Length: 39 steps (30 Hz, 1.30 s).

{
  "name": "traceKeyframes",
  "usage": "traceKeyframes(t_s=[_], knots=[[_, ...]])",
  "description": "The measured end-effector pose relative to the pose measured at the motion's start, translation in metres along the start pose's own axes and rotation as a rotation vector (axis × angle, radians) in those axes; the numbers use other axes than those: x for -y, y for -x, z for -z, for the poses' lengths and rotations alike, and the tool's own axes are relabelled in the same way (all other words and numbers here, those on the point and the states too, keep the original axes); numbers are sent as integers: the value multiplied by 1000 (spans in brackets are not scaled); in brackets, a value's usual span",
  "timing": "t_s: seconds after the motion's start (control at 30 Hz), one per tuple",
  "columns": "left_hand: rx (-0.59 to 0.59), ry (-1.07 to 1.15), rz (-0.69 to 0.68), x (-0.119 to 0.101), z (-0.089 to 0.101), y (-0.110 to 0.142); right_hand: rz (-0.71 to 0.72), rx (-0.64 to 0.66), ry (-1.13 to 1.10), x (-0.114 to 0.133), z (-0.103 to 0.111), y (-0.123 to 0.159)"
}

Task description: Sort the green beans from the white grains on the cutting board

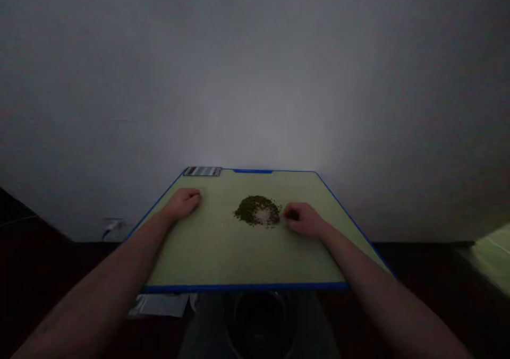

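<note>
A small heap of dark green bits, perhaps beans, and pale grains (pixel 258 210) lies loose on the yellow-green table top (pixel 223 253). Its pale grains gather at the front right, with some darker ones at the right edge. Just right of the heap is my right hand (pixel 305 220), thumb and fingers curled towards each other; anything between the fingertips is too small to make out. My left hand (pixel 183 202) rests on the table's left side in a loose fist, apart from the heap, with nothing visible in it.
Blue edging (pixel 247 287) runs round the table. A phone-like flat object (pixel 202 171) lies at the back left corner. Behind stands a grey wall (pixel 255 83). Below the front edge is a dark round pot or bucket (pixel 261 322), between the legs.
</note>
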<state>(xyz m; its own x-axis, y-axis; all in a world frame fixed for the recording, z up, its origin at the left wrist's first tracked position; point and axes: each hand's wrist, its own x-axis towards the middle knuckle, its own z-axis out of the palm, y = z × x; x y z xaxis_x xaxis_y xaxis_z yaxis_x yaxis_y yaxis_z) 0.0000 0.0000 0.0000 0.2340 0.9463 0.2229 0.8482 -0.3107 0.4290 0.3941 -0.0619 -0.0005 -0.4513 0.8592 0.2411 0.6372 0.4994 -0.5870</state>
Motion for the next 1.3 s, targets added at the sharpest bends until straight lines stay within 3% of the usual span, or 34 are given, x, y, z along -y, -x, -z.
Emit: traceKeyframes(t_s=[0.6, 1.3], knots=[[6, 0, 20, -4, -3, 0, -29, -20, -66, 12, -5, 0], [7, 2, 4, -6, -4, -2, 42, 82, -101, 19, -7, 4]])
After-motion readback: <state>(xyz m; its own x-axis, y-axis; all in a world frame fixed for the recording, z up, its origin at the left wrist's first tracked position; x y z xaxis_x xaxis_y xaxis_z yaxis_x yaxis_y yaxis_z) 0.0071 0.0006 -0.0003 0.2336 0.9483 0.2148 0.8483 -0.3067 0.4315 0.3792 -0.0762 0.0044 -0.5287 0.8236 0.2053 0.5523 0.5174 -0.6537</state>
